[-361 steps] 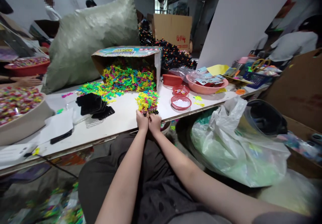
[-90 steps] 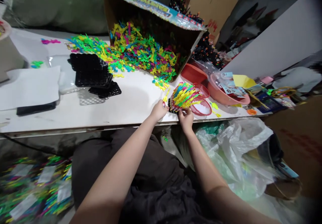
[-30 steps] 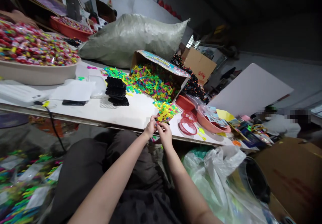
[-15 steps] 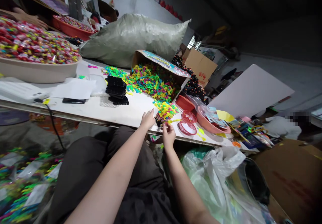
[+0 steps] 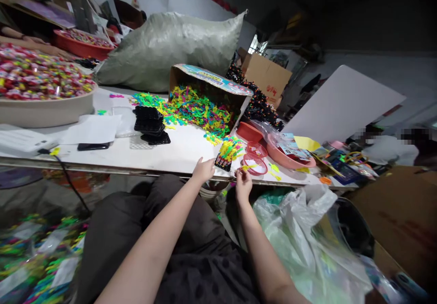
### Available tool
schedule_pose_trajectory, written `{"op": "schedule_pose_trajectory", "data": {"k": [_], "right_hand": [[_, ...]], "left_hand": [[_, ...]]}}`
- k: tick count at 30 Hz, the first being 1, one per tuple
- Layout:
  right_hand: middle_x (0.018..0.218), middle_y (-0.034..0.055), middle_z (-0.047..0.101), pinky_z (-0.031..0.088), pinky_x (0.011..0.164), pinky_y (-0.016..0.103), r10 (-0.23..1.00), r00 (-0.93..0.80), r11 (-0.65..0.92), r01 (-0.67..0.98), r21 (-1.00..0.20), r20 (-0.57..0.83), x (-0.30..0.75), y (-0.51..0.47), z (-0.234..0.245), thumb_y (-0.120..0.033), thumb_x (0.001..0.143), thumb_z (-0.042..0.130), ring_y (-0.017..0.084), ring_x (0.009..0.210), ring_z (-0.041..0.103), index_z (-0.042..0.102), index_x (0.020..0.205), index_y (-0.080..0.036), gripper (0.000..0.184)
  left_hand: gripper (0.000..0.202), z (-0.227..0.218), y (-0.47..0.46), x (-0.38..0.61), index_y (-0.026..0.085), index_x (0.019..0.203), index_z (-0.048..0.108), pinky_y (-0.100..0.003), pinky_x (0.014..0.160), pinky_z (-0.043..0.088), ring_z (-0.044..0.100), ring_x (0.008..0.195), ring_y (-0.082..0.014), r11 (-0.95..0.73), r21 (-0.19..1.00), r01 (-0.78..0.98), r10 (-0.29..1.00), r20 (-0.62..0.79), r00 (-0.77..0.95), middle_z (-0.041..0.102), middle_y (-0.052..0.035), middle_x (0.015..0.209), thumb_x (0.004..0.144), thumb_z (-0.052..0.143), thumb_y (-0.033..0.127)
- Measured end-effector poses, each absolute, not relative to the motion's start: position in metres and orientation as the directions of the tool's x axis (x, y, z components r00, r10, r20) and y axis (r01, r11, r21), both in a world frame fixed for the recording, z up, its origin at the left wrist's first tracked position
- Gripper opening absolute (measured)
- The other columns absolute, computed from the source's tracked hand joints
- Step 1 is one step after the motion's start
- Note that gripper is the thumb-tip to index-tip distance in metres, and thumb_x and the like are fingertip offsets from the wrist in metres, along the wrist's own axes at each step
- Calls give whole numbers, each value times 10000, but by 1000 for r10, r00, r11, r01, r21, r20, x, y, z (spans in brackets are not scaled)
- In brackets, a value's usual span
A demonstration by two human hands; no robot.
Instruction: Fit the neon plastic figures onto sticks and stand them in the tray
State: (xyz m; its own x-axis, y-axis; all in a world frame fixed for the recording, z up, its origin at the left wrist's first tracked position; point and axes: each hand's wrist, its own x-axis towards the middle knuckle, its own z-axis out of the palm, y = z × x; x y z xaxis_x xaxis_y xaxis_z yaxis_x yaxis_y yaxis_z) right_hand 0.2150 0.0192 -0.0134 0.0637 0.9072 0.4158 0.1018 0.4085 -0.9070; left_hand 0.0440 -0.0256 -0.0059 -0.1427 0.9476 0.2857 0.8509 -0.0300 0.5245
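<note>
At the table's front edge, my left hand [image 5: 204, 170] grips the left side of a small black tray [image 5: 223, 164]. Bunched on that tray are colourful plastic figures [image 5: 230, 148], mostly yellow, with some green, blue and pink. My right hand [image 5: 243, 182], just right of the tray, pinches a small yellow plastic figure [image 5: 248, 167]; its exact shape is too small to tell. Beside the right hand stands a small red basket [image 5: 256, 165] with whitish bits inside. Beyond the tray, a cardboard box [image 5: 211, 78] on its side spills many more figures [image 5: 196, 108] onto the table.
Stacked black trays [image 5: 150, 124] sit left of centre, near white paper [image 5: 92, 129]. A beige basin [image 5: 44, 113] heaped with wrapped candies stands at left. A large sack [image 5: 170, 49] lies behind. At right is a pink basin [image 5: 290, 156]. Another person's arms [image 5: 30, 42] show far left.
My right hand has moved right, away from the tray, with the yellow figure in it. The tray shows more plainly now. The whole view has shifted slightly.
</note>
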Motion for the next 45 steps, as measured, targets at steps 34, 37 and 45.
{"op": "schedule_pose_trajectory", "data": {"k": [34, 37, 45], "right_hand": [[843, 113, 636, 402, 721, 302, 789, 37, 470, 606, -641, 614, 181, 41, -35, -352, 799, 421, 207, 793, 564, 568, 916, -115, 302], [854, 121, 631, 398, 759, 315, 781, 19, 484, 612, -625, 624, 182, 42, -36, -343, 796, 437, 213, 821, 559, 571, 882, -112, 281], [810, 113, 614, 400, 759, 318, 793, -1, 480, 617, -624, 609, 183, 44, -34, -316, 788, 460, 203, 806, 543, 560, 827, -121, 223]], "left_hand": [[331, -1, -31, 49, 244, 1006, 587, -330, 893, 321, 455, 1043, -185, -47, 345, 937, 926, 367, -89, 578, -4, 1123, 726, 439, 148], [332, 0, -32, 49, 248, 1006, 587, -331, 889, 324, 456, 1044, -188, -45, 342, 939, 927, 364, -88, 578, -9, 1122, 731, 428, 152], [351, 2, -32, 50, 259, 1017, 583, -336, 906, 318, 454, 1057, -190, -39, 331, 943, 932, 353, -86, 572, -6, 1139, 727, 417, 150]]}}
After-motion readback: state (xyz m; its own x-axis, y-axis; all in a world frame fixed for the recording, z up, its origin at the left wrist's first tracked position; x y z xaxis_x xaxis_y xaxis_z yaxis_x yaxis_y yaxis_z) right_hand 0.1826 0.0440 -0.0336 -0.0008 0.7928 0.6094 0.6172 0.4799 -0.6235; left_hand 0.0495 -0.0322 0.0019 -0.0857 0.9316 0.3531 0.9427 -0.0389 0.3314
